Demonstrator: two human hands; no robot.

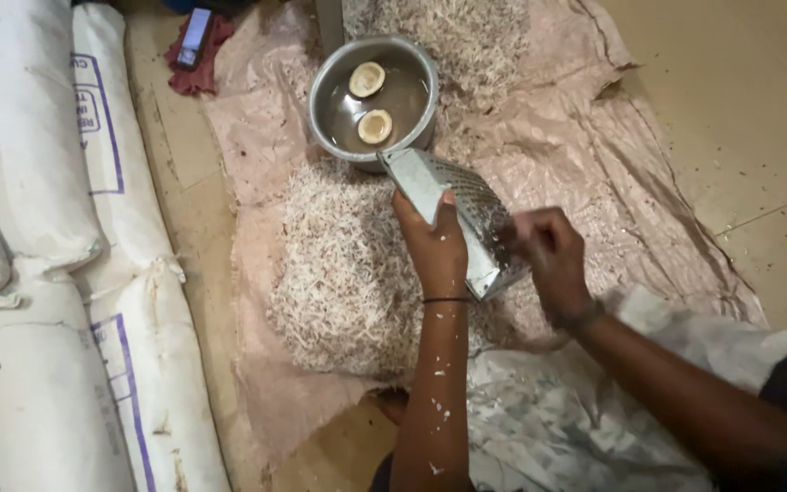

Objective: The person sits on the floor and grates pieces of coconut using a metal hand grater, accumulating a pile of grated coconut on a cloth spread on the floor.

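My left hand (434,244) grips the side of a flat metal grater (466,205) that leans tilted over a heap of white shreds (343,273). My right hand (548,251) is closed and pressed against the grater's face; whatever it holds is hidden under the fingers. White flecks stick to my left forearm. Behind the grater stands a round metal bowl (330,77) of water with two pale halved pieces (367,79) floating in it.
The shreds lie on a pinkish woven sheet (594,155) spread on the floor. White sacks (38,273) with blue markings are stacked along the left. A phone (195,36) rests on a red cloth at the top. A printed cloth (548,419) covers my lap.
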